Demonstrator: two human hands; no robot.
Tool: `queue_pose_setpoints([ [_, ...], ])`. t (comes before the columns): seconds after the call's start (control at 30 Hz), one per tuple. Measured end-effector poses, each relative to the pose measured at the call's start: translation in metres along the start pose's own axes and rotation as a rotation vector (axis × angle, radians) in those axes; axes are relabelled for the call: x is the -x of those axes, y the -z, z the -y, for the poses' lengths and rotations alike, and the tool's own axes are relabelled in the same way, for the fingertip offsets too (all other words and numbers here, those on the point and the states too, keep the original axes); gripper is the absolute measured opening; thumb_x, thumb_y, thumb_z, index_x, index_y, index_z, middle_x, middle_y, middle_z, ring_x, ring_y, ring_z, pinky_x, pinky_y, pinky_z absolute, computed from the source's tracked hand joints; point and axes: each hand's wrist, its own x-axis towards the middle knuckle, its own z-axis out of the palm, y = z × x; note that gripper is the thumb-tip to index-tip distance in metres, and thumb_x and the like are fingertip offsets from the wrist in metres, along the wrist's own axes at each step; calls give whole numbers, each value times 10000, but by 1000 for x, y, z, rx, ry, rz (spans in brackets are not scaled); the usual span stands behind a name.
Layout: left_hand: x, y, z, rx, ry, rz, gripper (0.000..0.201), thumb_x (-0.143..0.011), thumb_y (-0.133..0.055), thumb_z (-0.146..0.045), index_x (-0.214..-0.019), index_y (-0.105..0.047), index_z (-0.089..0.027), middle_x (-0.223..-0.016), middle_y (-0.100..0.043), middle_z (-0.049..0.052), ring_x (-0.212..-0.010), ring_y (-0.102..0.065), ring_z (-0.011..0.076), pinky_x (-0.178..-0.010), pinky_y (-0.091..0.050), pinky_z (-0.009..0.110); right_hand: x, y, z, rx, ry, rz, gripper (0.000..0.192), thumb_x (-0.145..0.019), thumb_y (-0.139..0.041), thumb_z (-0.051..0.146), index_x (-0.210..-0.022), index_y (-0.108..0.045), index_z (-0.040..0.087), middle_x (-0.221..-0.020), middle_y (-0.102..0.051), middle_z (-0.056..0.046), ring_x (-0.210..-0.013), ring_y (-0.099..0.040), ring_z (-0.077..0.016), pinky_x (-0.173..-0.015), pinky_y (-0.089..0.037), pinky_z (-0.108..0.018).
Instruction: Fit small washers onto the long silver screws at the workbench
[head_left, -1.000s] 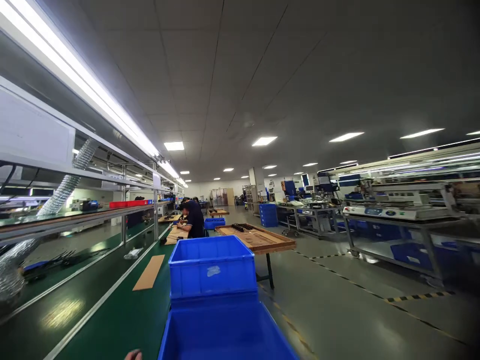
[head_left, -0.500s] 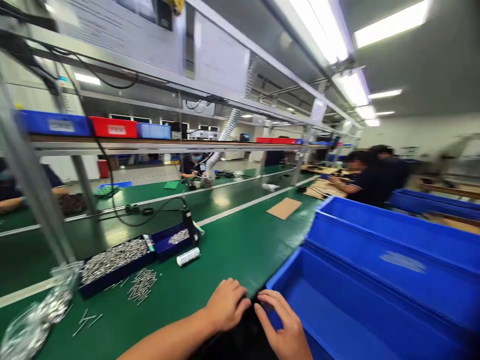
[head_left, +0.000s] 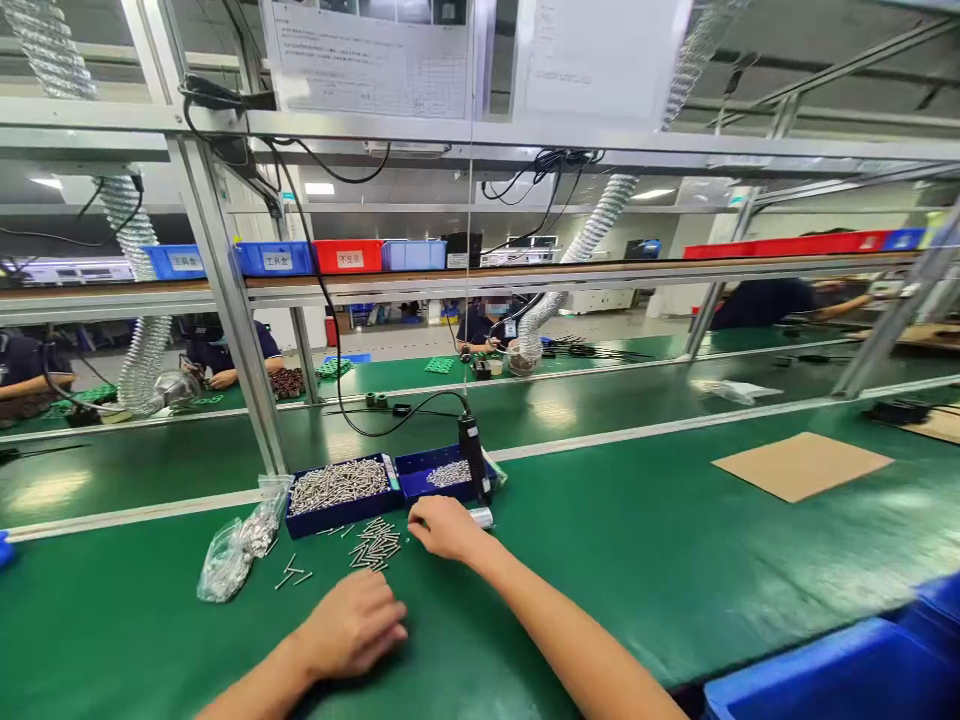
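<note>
My left hand [head_left: 354, 625] hovers low over the green bench, back of the hand up, fingers loosely bent and a little blurred; nothing shows in it. Just in front of it lies a loose pile of long screws [head_left: 375, 545]. My right hand [head_left: 444, 528] reaches in from the right, its bent, slightly parted fingertips beside that pile, with nothing visible between them. Behind are a dark blue tray of screws [head_left: 341, 487] and a second tray with small metal parts [head_left: 448, 474]. A black electric screwdriver [head_left: 474, 458] hangs by the second tray. My right wrist partly hides a white-and-silver cylinder [head_left: 482, 517].
Clear plastic bags of metal parts [head_left: 227, 565] lie left, near a few stray screws [head_left: 291, 571]. A brown cardboard sheet [head_left: 802, 465] is on the right; a blue bin [head_left: 832, 675] stands at the front right. A metal upright [head_left: 232, 320] rises behind the trays. Co-workers sit across the bench.
The view has turned left, away from the blue bins. My hands have left the bin's edge; the right has moved across to the screw pile, and the left is over the bench in front.
</note>
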Motion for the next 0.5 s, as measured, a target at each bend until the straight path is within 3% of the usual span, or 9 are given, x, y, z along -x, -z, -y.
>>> queue_pose_setpoints([
  [0.1,21,37,47,-76,364,-210,248,-996,-488,-249,-1192,-632,-205,-903,-695,79,-831,-623,202,-757,-501,320,-2,-20,-1,-39,40,-33,141,-931,-575,230,-915,-712,199,-901,-731,-45,-823,-662,-192,-711,-418,-270],
  [0.2,46,77,87,-174,607,-261,267,-1014,-444,-269,-1137,-663,-181,-970,-700,120,-895,-633,234,-839,-489,369,9,-38,10,-104,110,-37,185,-965,-517,235,-934,-696,198,-884,-724,-41,-799,-657,-176,-702,-419,-269],
  [0.33,72,107,104,-176,774,-137,260,-989,-455,-256,-1039,-704,-201,-978,-730,96,-894,-664,228,-829,-493,329,19,-54,26,-186,239,-14,183,-958,-510,225,-892,-681,209,-834,-724,-14,-745,-658,-155,-674,-414,-261],
  [0.5,70,109,94,-93,867,51,211,-919,-531,-218,-879,-737,-247,-833,-750,13,-761,-673,185,-687,-478,247,24,-70,36,-229,364,-72,181,-964,-492,220,-899,-661,210,-764,-691,-9,-670,-629,-147,-605,-371,-275],
])
